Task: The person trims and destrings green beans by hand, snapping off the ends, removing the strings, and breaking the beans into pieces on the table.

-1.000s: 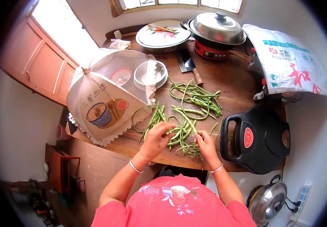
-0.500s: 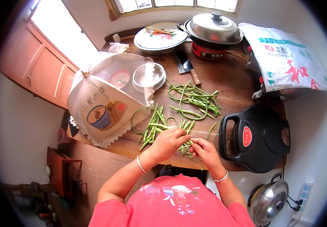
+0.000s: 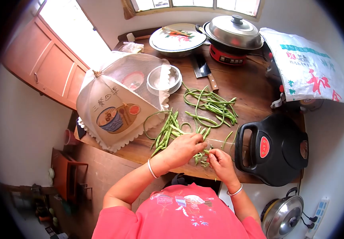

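Over the near edge of the wooden table, my left hand (image 3: 186,149) has its fingers closed on a green bean (image 3: 206,151), most of which they hide. Thumb and fingertips of my right hand (image 3: 221,164) pinch at the bean's other end, close to the left fingertips. Beside and beyond my left hand lies a pile of green beans (image 3: 165,134), some in shorter lengths. Farther back is a second heap of long beans (image 3: 215,107). Small green scraps (image 3: 199,158) are scattered on the table below my hands.
A mesh food cover (image 3: 118,99) stands on the left, bowls beneath it. A cleaver (image 3: 204,69) lies behind the beans. At the back are a lidded enamel basin (image 3: 177,38) and a lidded pan (image 3: 233,34). A black electric griddle (image 3: 277,149) sits right.
The view has shifted, so the table's contents appear slightly farther right and lower. Both hands stay together at the bean, and less of it shows between them.
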A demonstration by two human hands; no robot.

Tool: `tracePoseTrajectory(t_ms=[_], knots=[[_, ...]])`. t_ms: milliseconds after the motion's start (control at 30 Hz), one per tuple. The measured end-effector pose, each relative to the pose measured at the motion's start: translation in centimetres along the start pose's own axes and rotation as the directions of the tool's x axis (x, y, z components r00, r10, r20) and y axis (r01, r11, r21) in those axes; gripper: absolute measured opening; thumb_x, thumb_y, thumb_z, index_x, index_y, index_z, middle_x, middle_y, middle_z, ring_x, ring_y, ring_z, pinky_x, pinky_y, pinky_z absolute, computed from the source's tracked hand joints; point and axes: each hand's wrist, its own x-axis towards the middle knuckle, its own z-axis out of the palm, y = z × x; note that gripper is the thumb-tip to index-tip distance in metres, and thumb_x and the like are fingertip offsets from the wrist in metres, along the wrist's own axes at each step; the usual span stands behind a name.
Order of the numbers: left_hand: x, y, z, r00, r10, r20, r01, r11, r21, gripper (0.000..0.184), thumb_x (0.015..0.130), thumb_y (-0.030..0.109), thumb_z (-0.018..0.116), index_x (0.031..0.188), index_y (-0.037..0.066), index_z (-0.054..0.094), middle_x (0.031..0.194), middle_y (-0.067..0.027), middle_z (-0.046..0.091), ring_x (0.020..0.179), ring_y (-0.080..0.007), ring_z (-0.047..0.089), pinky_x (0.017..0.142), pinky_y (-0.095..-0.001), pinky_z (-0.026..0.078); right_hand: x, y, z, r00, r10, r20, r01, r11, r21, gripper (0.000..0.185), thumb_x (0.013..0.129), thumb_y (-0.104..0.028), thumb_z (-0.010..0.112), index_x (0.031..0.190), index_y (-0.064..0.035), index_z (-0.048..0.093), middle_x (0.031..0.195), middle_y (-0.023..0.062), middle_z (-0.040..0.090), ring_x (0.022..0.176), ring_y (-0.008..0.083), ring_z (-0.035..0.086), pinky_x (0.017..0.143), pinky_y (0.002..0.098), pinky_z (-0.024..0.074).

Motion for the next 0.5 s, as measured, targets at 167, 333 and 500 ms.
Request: tracePoseTrajectory(t_ms=[167,333,500], knots=[[-0.3,-0.1,0.0,0.992,0.018,0.127,-0.018,1.0,-0.006,0.027,0.078,0.011,0.059,0.104,0.008,0.064,0.092,-0.0077,0.056,0.09,-0.0253,0.058,0.076,-0.0362,0.049,0.1,-1.3,0.2,0.94,-0.342,0.001,0.285,0.779,-0.558,0.008,0.085,-0.008,0.06,0.09,-0.0011,0.061,0.083,0.0165,0.064,0.069,0.0342,0.061,0.065,0.0386,0.0497],[-0.4,0.3,0.3,0.99,0.022,0.137,-0.024,1.0,0.011,0.021,0.076,0.012,0.059,0.096,0.008,0.066,0.087,-0.0051,0.054,0.084,-0.0224,0.058,0.072,-0.0355,0.049,0.6,-0.4,0.3,0.972,-0.232,-0.032,0.187,0.852,-0.489,0.006,0.082,-0.006,0.058,0.086,-0.0024,0.061,0.076,0.0133,0.061,0.064,0.0261,0.061,0.059,0.0349,0.0474],[-0.5,0.5,0.3,0.995,0.015,0.097,-0.015,1.0,-0.003,0.019,0.076,0.012,0.059,0.093,0.008,0.066,0.086,-0.0049,0.054,0.083,-0.0216,0.059,0.069,-0.0343,0.049,1.2,1.7,0.3,0.999,0.049,0.006,-0.048,0.992,-0.12,0.007,0.083,-0.005,0.054,0.083,-0.0038,0.061,0.071,0.0031,0.057,0.061,0.0096,0.053,0.056,0.0256,0.0427]])
